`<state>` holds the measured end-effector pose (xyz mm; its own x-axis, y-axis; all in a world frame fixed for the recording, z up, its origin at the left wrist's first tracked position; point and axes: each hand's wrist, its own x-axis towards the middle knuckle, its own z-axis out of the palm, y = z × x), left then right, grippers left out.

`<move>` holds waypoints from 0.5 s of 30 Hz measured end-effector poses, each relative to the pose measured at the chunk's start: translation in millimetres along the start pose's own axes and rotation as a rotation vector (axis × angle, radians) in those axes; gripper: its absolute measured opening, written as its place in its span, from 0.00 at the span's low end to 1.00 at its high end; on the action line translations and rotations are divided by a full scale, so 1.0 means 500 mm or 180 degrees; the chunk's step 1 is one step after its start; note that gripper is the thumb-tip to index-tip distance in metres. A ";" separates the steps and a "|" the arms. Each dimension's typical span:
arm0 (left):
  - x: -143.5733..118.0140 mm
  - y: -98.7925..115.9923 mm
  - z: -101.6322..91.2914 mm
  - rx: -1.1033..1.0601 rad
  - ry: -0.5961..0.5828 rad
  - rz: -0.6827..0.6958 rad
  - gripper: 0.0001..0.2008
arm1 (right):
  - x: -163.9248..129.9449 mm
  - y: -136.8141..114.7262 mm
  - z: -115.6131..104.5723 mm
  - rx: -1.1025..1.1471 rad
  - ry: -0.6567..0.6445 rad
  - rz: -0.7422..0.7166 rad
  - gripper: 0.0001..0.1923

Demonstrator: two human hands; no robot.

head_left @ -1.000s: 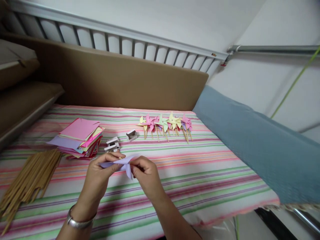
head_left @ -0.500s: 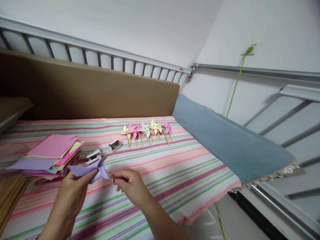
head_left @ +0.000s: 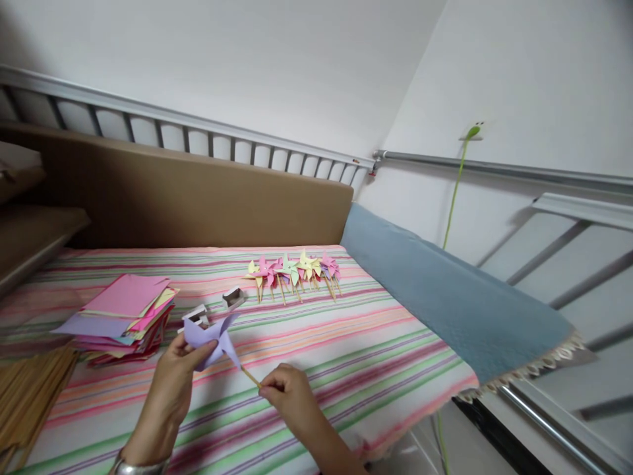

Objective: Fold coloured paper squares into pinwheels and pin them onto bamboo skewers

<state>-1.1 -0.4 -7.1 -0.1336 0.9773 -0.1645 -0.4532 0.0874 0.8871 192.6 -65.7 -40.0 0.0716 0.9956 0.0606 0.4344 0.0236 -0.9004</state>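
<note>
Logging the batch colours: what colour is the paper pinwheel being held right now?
Lilac, a pale purple. The pinwheel shows plainly in the head view, in the left hand.

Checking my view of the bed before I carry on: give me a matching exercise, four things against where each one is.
Things:
1. purple pinwheel
2. wooden stick
3. paper stack
4. finished pinwheels

Places:
A. row at the far side of the striped sheet
B. pinched in the right hand
C. left of the hands, on the sheet
D. held in the left hand

Pairs: 1-D, 2-B, 3-C, 4-A
</note>
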 end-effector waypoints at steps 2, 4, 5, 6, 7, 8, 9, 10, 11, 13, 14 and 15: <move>-0.002 0.005 0.003 0.0057 -0.0046 0.0002 0.31 | 0.014 0.016 -0.001 0.0280 0.0071 0.0126 0.05; -0.002 0.011 0.000 0.0151 -0.0030 -0.0058 0.38 | 0.042 0.036 -0.013 0.0567 0.0200 0.0326 0.04; -0.002 0.013 -0.003 0.0201 -0.0003 -0.0113 0.39 | 0.062 0.048 -0.025 0.0654 0.0303 0.0422 0.03; 0.000 0.013 -0.009 0.0238 0.0043 -0.0162 0.39 | 0.085 0.060 -0.040 0.0684 0.0404 0.0494 0.03; 0.003 0.012 -0.015 0.0254 0.0078 -0.0200 0.38 | 0.110 0.073 -0.058 0.0689 0.0529 0.0551 0.03; 0.006 0.011 -0.023 0.0245 0.0090 -0.0217 0.37 | 0.137 0.086 -0.079 0.0684 0.0681 0.0606 0.04; 0.010 0.008 -0.030 0.0222 0.0077 -0.0233 0.36 | 0.165 0.100 -0.101 0.0664 0.0817 0.0667 0.05; 0.015 0.005 -0.036 0.0195 0.0061 -0.0246 0.35 | 0.194 0.114 -0.124 0.0635 0.0939 0.0734 0.06; 0.019 0.003 -0.041 0.0172 0.0059 -0.0261 0.34 | 0.221 0.127 -0.146 0.0603 0.1050 0.0804 0.07; 0.025 -0.002 -0.046 0.0133 0.0090 -0.0299 0.33 | 0.271 0.152 -0.184 0.0512 0.1174 0.0947 0.10; 0.026 -0.003 -0.046 0.0121 0.0118 -0.0316 0.33 | 0.293 0.163 -0.199 0.0464 0.1209 0.1008 0.12; 0.027 -0.004 -0.045 0.0111 0.0146 -0.0340 0.33 | 0.312 0.174 -0.211 0.0417 0.1238 0.1049 0.14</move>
<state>-21.6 8.1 -20.7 -0.1268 0.9523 -0.2777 -0.4361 0.1979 0.8779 336.1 82.1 -63.4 0.5242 0.8454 -0.1019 0.2185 -0.2492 -0.9435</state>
